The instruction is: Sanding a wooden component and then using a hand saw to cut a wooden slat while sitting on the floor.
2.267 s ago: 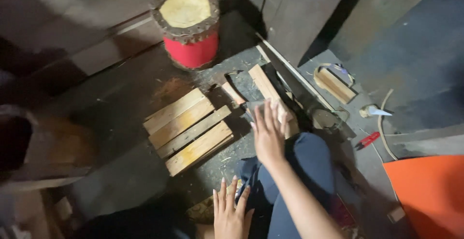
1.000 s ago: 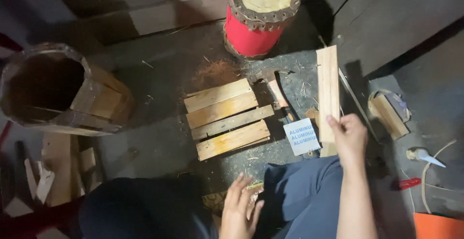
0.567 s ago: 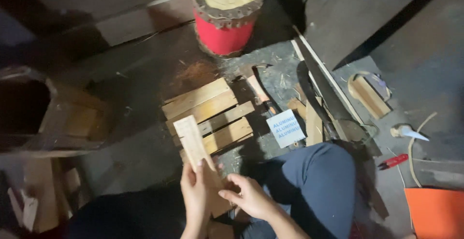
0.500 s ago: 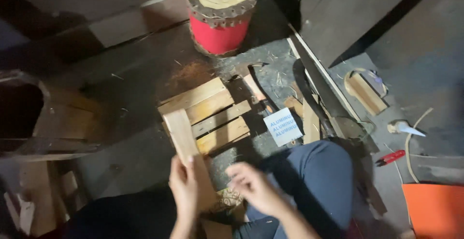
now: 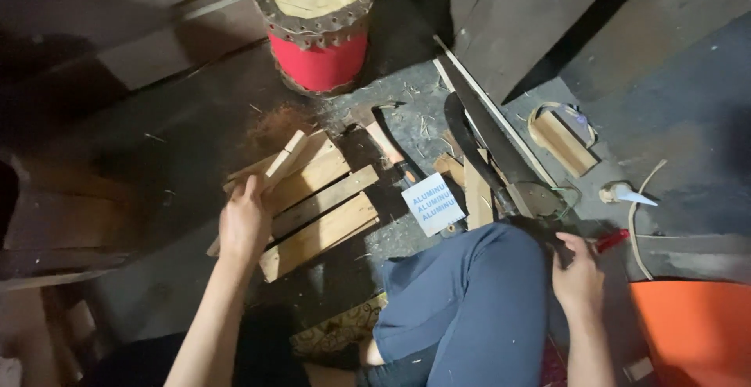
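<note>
**Four slats laid, a fifth in hand**

Four pale, flat wooden slats (image 5: pixel 317 215) lie side by side on the dark, sawdust-strewn floor (image 5: pixel 156 145), angled from lower left to upper right and touching or nearly touching one another. By the look of it, the laying-out is partly done: these boards sit in a rough row, but nothing visible joins them.

The left hand (image 5: pixel 244 227) rests at the row's left edge, its grip clenched around a fifth narrow wooden slat (image 5: pixel 283 160) that stands on edge, tilted across the uppermost boards. This piece is not yet lying flat with the others.

The right hand (image 5: pixel 577 277) is well apart, beside the bent knee in blue trousers (image 5: pixel 469 293). Its grip curls near the dark handle end of a long-bladed handsaw (image 5: pixel 489 141) and a small red-handled tool (image 5: pixel 612 240); whether it is grasping either one, I cannot tell.

Another loose short wooden piece (image 5: pixel 477 195) lies near a white printed card (image 5: pixel 432 203), unused. A red cylindrical drum with a tan skin top (image 5: pixel 317 27) stands beyond the slats. I judge the work as early to midway, with placing and fixing still to come.
</note>
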